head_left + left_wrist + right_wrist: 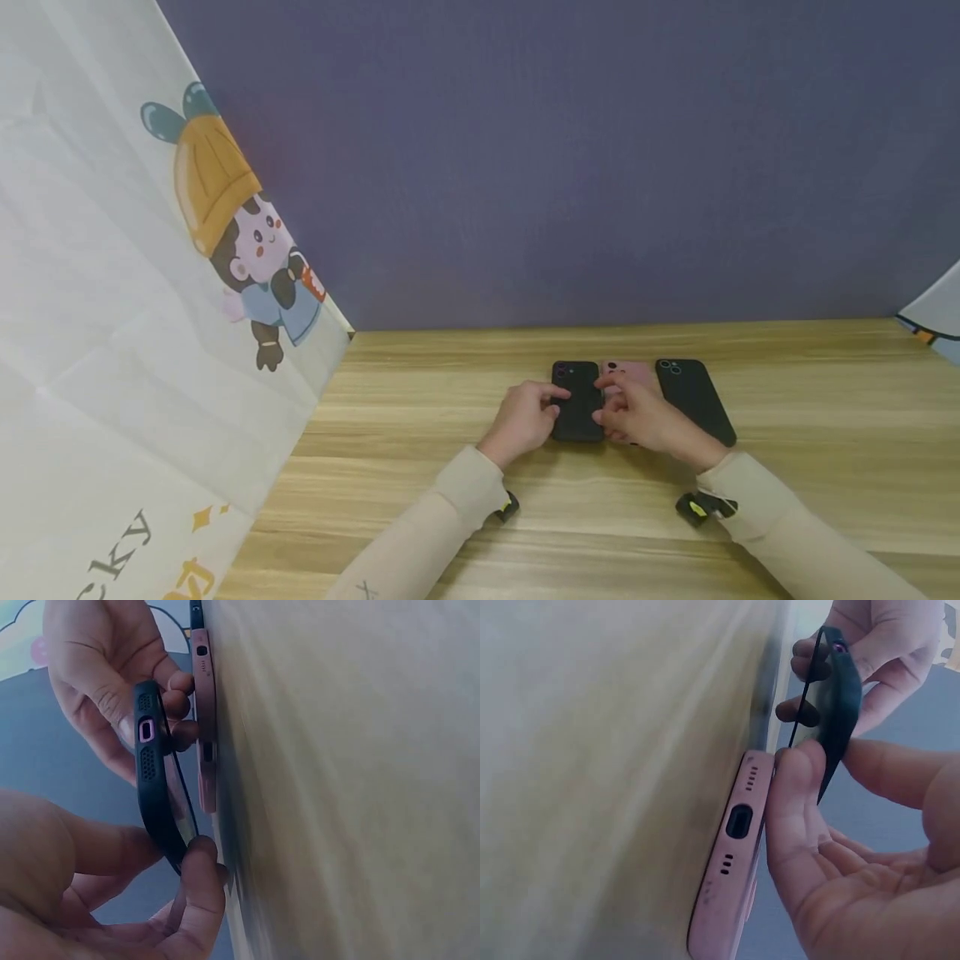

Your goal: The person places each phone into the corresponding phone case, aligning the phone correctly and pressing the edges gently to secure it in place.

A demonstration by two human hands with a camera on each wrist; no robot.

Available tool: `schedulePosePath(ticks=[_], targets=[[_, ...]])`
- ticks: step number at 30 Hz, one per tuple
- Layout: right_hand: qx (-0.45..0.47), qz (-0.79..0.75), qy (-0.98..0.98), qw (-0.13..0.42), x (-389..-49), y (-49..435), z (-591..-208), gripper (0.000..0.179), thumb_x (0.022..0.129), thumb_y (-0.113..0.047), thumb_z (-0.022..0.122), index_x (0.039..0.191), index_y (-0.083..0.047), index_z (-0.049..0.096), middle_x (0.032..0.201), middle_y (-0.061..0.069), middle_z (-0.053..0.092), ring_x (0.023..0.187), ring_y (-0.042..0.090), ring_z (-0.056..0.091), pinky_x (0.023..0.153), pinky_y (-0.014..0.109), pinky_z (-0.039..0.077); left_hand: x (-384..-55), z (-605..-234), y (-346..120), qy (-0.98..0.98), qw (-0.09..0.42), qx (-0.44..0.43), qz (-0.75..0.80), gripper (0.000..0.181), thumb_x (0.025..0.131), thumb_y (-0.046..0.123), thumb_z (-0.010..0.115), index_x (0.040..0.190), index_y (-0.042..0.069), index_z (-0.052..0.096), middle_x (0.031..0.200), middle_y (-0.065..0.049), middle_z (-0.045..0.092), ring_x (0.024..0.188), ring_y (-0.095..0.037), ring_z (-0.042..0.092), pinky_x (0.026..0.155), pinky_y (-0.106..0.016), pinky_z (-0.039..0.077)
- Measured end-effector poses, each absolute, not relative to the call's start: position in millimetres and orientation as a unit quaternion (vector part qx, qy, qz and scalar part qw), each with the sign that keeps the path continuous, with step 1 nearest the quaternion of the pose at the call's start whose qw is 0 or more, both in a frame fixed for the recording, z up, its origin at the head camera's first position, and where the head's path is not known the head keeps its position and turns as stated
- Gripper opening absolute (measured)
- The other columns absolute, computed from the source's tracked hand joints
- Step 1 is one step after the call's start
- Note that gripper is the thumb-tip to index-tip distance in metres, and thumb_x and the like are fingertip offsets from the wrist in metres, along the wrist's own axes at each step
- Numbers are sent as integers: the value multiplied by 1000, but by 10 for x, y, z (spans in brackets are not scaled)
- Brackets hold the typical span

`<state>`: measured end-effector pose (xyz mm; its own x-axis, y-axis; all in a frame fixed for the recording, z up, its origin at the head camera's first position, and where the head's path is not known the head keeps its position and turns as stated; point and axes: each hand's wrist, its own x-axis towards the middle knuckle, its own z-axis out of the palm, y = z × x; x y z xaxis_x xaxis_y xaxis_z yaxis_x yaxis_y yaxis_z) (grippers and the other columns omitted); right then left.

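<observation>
A phone in a black case (577,421) is raised off the wooden table, tilted in the wrist views. My left hand (523,419) pinches its left edge between thumb and fingers. From the other side, my right hand (637,417) grips the right edge, fingertips curled beneath it. The bottom edge of the cased phone (148,769) shows a pink-rimmed port and speaker holes. Right beside it, a pink phone (731,847) lies flat on the table, partly covered by my right hand in the head view. Another black phone (693,400) lies to the right, near my right wrist.
The wood-grain table (420,417) ends at a dark blue-grey panel (562,167) behind the phones. A white sheet (112,292) with a cartoon figure borders the left. Each wrist carries a small black strapped device (693,508).
</observation>
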<state>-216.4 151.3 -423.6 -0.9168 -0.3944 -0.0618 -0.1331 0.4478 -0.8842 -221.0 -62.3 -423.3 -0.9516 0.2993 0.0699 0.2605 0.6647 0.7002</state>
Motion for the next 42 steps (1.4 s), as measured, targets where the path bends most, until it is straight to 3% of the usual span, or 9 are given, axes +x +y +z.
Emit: schedulePosePath(ticks=[5, 9, 13, 16, 19, 21, 29, 35, 42], targets=[[-159, -480, 850, 146, -2279, 1542, -4229, 58, 101, -8, 60, 148, 12, 33, 87, 15, 69, 70, 20, 65, 58, 31, 54, -2275, -4244, -578, 913, 25, 150, 379, 29, 97, 3, 63, 122, 12, 75, 72, 0, 60, 46, -7, 39, 46, -19, 33], [-170, -476, 848, 161, -2349, 1574, -4209, 60, 102, -9, 60, 150, 13, 32, 87, 13, 68, 67, 19, 63, 56, 31, 52, -2319, -4229, -537, 915, 29, 142, 375, 31, 96, 2, 61, 122, 11, 75, 70, 0, 59, 44, -7, 37, 44, -19, 30], [-187, -467, 849, 161, -2385, 1583, -4200, 65, 100, -11, 63, 151, 14, 31, 86, 12, 67, 64, 17, 59, 53, 30, 49, -2339, -4209, -506, 921, 42, 130, 366, 31, 96, 8, 66, 125, 11, 73, 103, -5, 75, 63, -9, 51, 58, -20, 43], [-196, -438, 865, 148, -2371, 1565, -4206, 67, 99, -14, 67, 151, 13, 34, 87, 10, 65, 63, 16, 58, 52, 29, 49, -2321, -4201, -503, 924, 60, 126, 356, 34, 96, 13, 69, 130, 11, 71, 134, -11, 67, 90, -18, 62, 81, -30, 54], [-206, -398, 883, 137, -2348, 1546, -4208, 69, 99, -18, 68, 152, 10, 35, 85, 6, 64, 61, 16, 59, 52, 30, 49, -2301, -4198, -501, 925, 73, 123, 351, 38, 95, 14, 70, 133, 10, 68, 143, -17, 58, 120, -28, 61, 103, -42, 51], [-217, -372, 893, 128, -2329, 1530, -4208, 68, 99, -20, 68, 152, 9, 37, 83, 4, 64, 61, 15, 58, 53, 29, 48, -2293, -4195, -500, 928, 73, 121, 345, 39, 95, 14, 71, 133, 10, 68, 143, -19, 57, 132, -31, 55, 110, -45, 48], [-270, -305, 909, 86, -2259, 1506, -4196, 54, 98, -19, 69, 140, 10, 53, 96, 7, 55, 69, 10, 47, 61, 24, 39, -2225, -4203, -457, 959, 53, 138, 241, 45, 92, 18, 74, 135, 9, 66, 127, -18, 61, 109, -26, 61, 95, -34, 54], [-270, -304, 910, 84, -2245, 1505, -4202, 55, 98, -19, 69, 140, 11, 52, 97, 8, 51, 72, 11, 47, 61, 23, 40, -2158, -4216, -410, 971, 33, 151, 184, 44, 93, 25, 75, 133, 8, 68, 126, -18, 62, 108, -28, 60, 93, -32, 53], [-269, -302, 911, 78, -2242, 1514, -4226, 56, 97, -22, 70, 139, 11, 53, 95, 7, 52, 73, 11, 47, 61, 23, 41, -2139, -4212, -427, 968, 44, 160, 187, 61, 85, 32, 84, 137, 8, 65, 133, -20, 59, 109, -27, 58, 95, -33, 53]])
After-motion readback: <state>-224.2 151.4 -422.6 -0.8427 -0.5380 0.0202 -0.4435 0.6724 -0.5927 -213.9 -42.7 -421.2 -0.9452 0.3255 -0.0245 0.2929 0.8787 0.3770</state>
